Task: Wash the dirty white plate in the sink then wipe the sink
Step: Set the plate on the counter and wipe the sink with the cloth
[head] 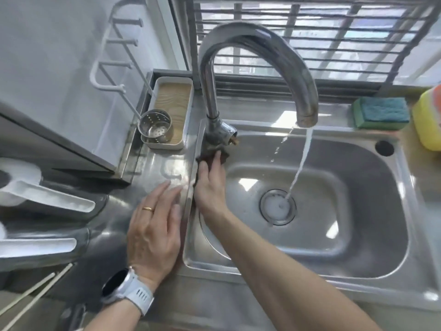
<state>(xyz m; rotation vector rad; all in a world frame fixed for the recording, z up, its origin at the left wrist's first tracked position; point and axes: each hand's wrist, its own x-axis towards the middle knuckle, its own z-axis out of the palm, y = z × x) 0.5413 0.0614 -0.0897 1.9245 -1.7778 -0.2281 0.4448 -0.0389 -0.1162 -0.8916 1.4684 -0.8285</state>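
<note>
My right hand (211, 187) presses a dark brown cloth (223, 156) against the left rim of the steel sink (372, 247), just below the tap's base. My left hand (155, 225) lies flat with spread fingers on the steel counter beside the sink's left edge, holding nothing. Water runs from the curved tap (238, 51) into the drain (278, 206). White dishes (43, 197) sit in a rack at the far left; I cannot tell which is the washed plate.
A white tray (188, 111) with a perforated steel cup (155, 126) stands behind the counter. A green-blue sponge (380, 113) and a yellow soap bottle (429, 120) sit at the sink's back right. A barred window runs behind the tap.
</note>
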